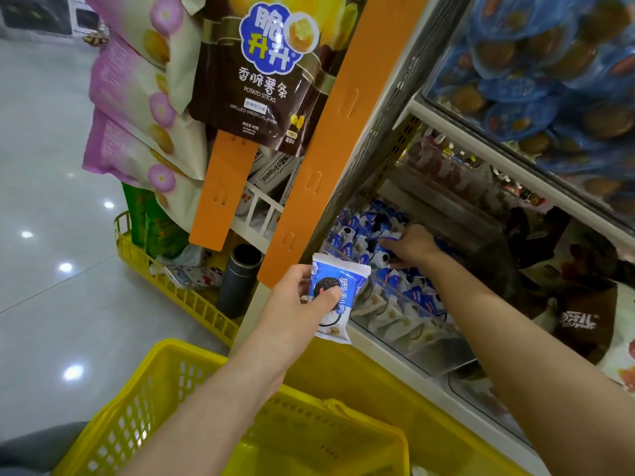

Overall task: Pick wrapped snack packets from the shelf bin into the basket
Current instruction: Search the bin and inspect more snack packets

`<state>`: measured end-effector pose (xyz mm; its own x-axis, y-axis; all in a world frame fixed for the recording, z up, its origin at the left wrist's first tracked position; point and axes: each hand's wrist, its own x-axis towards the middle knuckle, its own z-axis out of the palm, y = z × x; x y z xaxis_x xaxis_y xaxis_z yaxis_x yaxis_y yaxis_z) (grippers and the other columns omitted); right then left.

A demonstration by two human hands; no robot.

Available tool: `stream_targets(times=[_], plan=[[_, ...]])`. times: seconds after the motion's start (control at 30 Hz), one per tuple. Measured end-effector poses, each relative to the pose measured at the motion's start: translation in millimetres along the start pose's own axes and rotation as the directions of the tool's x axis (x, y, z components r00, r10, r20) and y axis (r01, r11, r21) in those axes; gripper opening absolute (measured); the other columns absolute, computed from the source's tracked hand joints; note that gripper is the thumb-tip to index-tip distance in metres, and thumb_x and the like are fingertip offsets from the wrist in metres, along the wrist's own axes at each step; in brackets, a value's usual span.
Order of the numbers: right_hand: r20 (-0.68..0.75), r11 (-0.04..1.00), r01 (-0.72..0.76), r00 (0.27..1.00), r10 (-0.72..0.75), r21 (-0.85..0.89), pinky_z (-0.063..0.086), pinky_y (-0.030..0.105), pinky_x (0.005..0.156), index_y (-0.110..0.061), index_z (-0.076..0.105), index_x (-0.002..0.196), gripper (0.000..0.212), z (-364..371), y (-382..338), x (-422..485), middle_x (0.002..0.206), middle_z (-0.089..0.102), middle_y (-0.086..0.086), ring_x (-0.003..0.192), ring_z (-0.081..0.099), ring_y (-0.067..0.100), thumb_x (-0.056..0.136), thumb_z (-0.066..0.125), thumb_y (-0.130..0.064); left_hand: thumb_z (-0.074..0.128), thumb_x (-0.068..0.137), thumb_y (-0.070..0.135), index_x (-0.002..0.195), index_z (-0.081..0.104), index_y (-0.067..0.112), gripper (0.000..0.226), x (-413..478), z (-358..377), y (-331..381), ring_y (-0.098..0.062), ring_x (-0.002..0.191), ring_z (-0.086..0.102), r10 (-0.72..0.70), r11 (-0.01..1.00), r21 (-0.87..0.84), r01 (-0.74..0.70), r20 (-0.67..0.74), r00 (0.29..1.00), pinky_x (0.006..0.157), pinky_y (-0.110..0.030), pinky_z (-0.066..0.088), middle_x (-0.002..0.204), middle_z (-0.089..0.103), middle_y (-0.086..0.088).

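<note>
Holding one wrapped snack packet [338, 293] pinched in the left hand [297, 297] above the basket [144, 407], the person buries the right hand [410, 247] in the shelf bin [412, 341]. Its fingers curl, but the grip is possibly unformed. Better to single out one packet near the bin's front edge.

One wide head-worn view, steeply downward, close over the shelf bin [409, 333] and yellow basket [147, 400]

A blue-and-white cookie packet [343, 286] is held tilted above the yellow basket [137, 407], beside the packet-filled shelf bin [412, 338].
</note>
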<state>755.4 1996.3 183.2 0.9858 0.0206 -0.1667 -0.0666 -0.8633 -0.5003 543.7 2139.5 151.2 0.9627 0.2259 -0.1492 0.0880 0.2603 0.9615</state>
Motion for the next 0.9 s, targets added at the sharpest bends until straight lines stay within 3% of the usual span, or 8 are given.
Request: stream_targets(times=[0.1,0.2,0.27,0.37,0.47,0.57,0.67,0.9], plan=[[-0.064,0.986,0.070,0.995,-0.080,-0.151,0.057,0.043,0.070,-0.012,0.039,0.057,0.042,3,-5,0,0.058,0.057,0.018,0.054,0.059,0.029,0.088,0.063,-0.027,0.057,0.090,0.019,0.119,0.049,0.019,0.030,0,0,-1,-0.011,0.095,0.063,0.004,1.000,0.010,-0.004,-0.003,1.000,0.059,-0.010,0.050,0.115,0.062,-0.004],[-0.054,0.971,0.108,0.991,-0.122,-0.212,0.052,0.050,0.082,-0.012,0.038,0.061,0.040,5,-8,-2,0.087,0.057,0.033,0.071,0.059,0.036,0.089,0.059,-0.031,0.056,0.090,0.020,0.119,0.048,0.020,0.030,1,0,-1,-0.012,0.098,0.063,0.007,1.000,0.019,-0.007,-0.004,1.000,0.065,-0.014,0.051,0.115,0.061,-0.003],[0.048,0.996,0.069,0.997,-0.067,-0.059,0.056,0.037,0.071,-0.006,0.053,0.084,0.024,2,-7,-4,0.109,0.052,0.030,0.079,0.063,0.030,0.090,0.059,-0.029,0.057,0.090,0.019,0.120,0.048,0.020,0.031,2,1,-2,-0.013,0.097,0.063,0.007,1.000,0.017,-0.007,-0.003,1.000,0.066,-0.015,0.052,0.115,0.061,-0.005],[0.158,0.985,0.023,0.986,-0.051,0.174,0.055,0.020,0.060,0.002,0.044,0.126,0.049,-6,1,-5,0.131,0.047,0.019,0.095,0.059,0.021,0.086,0.064,-0.018,0.057,0.089,0.020,0.122,0.047,0.019,0.034,2,2,-2,-0.012,0.095,0.064,-0.003,1.000,0.013,0.003,0.001,1.000,0.059,-0.010,0.051,0.116,0.061,-0.005],[0.112,0.978,0.070,0.989,-0.093,0.195,0.055,0.024,0.064,-0.004,0.050,0.113,0.037,-8,7,-6,0.123,0.052,0.021,0.095,0.061,0.022,0.083,0.067,-0.016,0.057,0.089,0.020,0.122,0.048,0.019,0.034,1,3,-3,-0.011,0.093,0.063,-0.005,1.000,0.016,0.005,0.000,1.000,0.056,-0.007,0.049,0.116,0.061,-0.004],[0.072,0.995,0.092,0.993,-0.096,0.048,0.058,0.030,0.067,-0.004,0.052,0.083,0.020,-6,4,-5,0.088,0.063,0.017,0.068,0.062,0.016,0.083,0.067,-0.018,0.057,0.089,0.020,0.121,0.048,0.020,0.033,0,3,-5,-0.010,0.094,0.063,-0.011,1.000,0.026,0.011,-0.007,1.000,0.054,-0.006,0.048,0.116,0.061,-0.003],[0.015,0.993,0.109,0.994,-0.108,-0.053,0.056,0.041,0.079,-0.010,0.042,0.061,0.035,1,-5,-2,0.063,0.057,0.010,0.063,0.063,0.023,0.085,0.066,-0.020,0.057,0.090,0.021,0.121,0.048,0.021,0.032,0,2,-5,-0.010,0.098,0.062,-0.012,0.999,0.041,0.012,-0.004,1.000,0.056,-0.008,0.048,0.117,0.060,-0.002],[-0.046,0.884,0.106,0.989,-0.143,-0.455,0.049,0.034,0.064,-0.008,0.044,0.062,0.036,5,-19,-5,0.062,0.052,0.008,0.064,0.056,0.024,0.084,0.067,-0.026,0.057,0.089,0.020,0.120,0.048,0.020,0.032,0,2,-4,-0.011,0.095,0.063,-0.005,0.999,0.042,0.005,0.000,1.000,0.054,-0.005,0.047,0.116,0.061,-0.003]])
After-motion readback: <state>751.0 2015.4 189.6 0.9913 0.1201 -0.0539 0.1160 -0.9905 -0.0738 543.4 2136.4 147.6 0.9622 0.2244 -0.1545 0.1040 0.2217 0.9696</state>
